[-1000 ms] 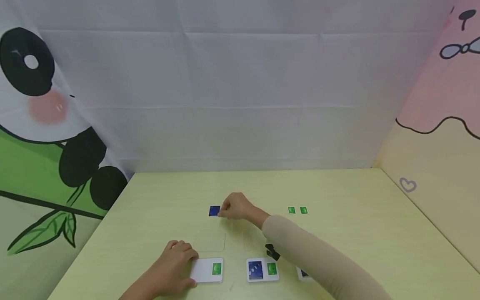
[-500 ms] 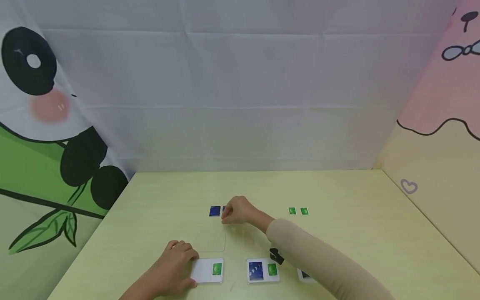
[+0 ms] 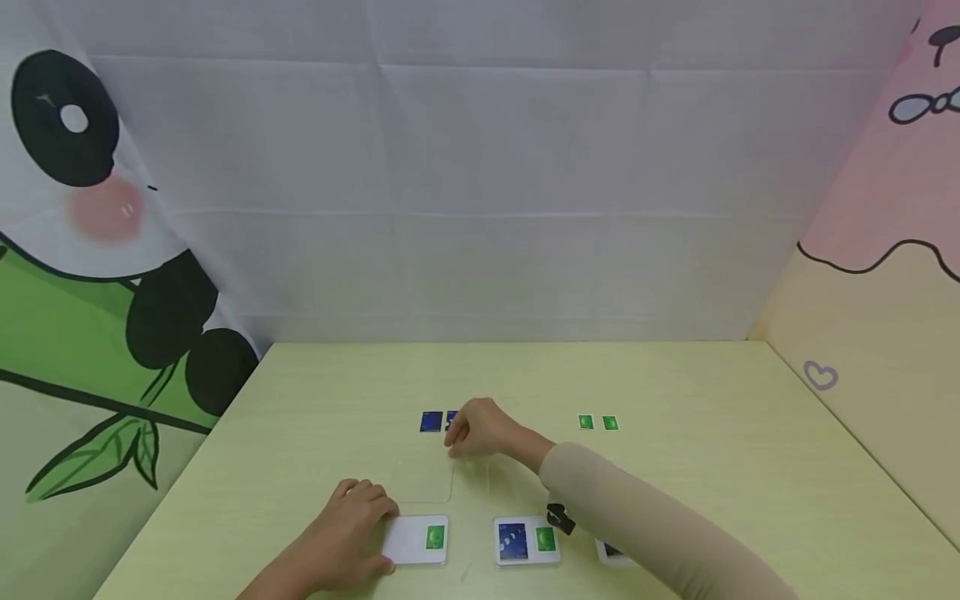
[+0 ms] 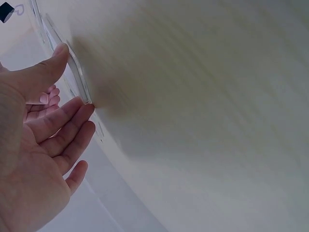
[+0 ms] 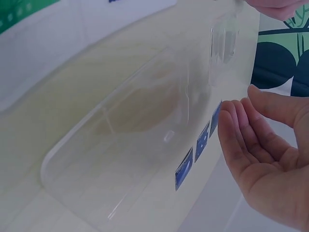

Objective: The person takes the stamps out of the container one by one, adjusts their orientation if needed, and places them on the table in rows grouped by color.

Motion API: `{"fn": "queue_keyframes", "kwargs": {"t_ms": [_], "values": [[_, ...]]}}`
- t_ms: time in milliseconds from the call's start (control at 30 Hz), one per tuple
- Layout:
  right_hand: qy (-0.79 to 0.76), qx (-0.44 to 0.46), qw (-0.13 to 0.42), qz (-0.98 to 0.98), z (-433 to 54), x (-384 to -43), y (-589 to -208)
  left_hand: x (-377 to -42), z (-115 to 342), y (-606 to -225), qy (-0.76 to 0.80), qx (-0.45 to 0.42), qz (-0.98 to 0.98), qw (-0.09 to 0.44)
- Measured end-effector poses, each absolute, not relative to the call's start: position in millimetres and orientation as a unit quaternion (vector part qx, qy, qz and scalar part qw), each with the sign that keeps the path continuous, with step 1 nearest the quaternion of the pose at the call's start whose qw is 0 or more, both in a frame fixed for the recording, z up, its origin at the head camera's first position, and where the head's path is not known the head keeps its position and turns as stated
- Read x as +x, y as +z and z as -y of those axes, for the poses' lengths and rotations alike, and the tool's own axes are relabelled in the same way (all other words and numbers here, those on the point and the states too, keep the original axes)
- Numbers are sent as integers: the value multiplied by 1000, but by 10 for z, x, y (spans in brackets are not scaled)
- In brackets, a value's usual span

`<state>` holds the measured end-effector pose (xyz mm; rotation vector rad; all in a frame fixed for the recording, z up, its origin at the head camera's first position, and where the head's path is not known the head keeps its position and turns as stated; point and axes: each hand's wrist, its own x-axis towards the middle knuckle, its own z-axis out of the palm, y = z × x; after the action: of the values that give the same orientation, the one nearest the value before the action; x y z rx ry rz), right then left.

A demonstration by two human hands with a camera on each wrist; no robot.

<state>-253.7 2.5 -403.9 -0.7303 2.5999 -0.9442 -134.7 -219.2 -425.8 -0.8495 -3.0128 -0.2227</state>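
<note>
My left hand [image 3: 347,533] grips the left edge of a white rounded board [image 3: 405,542] carrying one green picture square [image 3: 435,537]. In the left wrist view, the thumb and fingertips [image 4: 87,108] hold the board's edge [image 4: 79,79]. My right hand [image 3: 483,429] hovers beside a row of small blue picture cards [image 3: 431,422]. Its fingers [image 5: 231,140] are softly bent, thumb apart, with nothing visible between them. Three blue cards show in the right wrist view, the middle one [image 5: 202,140] with pale spots; the far one is partly behind my fingertips.
Another white board [image 3: 527,542] bears a blue and a green picture; a third [image 3: 611,553] is partly under my right sleeve. Two green cards [image 3: 597,422] lie at the back right. Clear plastic trays, one large [image 5: 116,145], rest between boards and blue cards.
My right hand has drawn back slightly to the right and toward me from the blue cards, uncovering part of the second one. My left hand stays on the white board.
</note>
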Motion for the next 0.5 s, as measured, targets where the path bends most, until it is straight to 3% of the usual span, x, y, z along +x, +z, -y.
{"fn": "queue_keyframes", "kwargs": {"t_ms": [500], "values": [[-319,-284,149,-892,-136,-2513,-4104,-1350,2197,-4260,-69,-275,959,13]]}}
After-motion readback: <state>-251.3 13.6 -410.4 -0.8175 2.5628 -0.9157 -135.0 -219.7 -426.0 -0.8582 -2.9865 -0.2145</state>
